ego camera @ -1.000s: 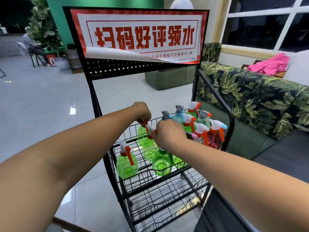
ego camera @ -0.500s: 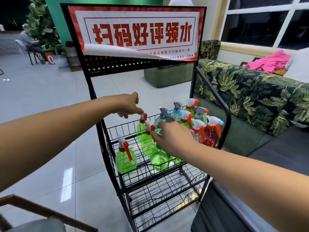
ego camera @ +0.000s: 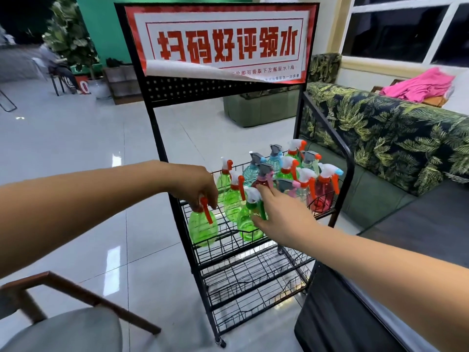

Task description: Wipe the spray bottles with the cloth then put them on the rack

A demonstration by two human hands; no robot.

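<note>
A black wire rack [ego camera: 349, 174] with a red-and-white sign holds several spray bottles on its top shelf: green, blue, and a pink one [ego camera: 320, 191]. My left hand [ego camera: 198, 186] is closed over the head of the front-left green bottle with an orange trigger [ego camera: 203, 228]. My right hand [ego camera: 281, 214] has thumb and fingers around the neck of a green bottle with a white head and green trigger [ego camera: 247, 222] at the shelf's front. A pink cloth [ego camera: 418, 85] lies far off on the sofa back; neither hand holds it.
The rack's two lower wire shelves [ego camera: 253, 278] hold nothing. A leaf-patterned sofa [ego camera: 380, 128] stands right of the rack and a dark surface [ego camera: 337, 321] sits at lower right. A wooden chair with a grey seat [ego camera: 63, 326] is at lower left on the tiled floor.
My left hand dropped from above the back-left bottles to the front-left green bottle and closed on its head. My right hand slid a little toward me, staying on the front green bottle.
</note>
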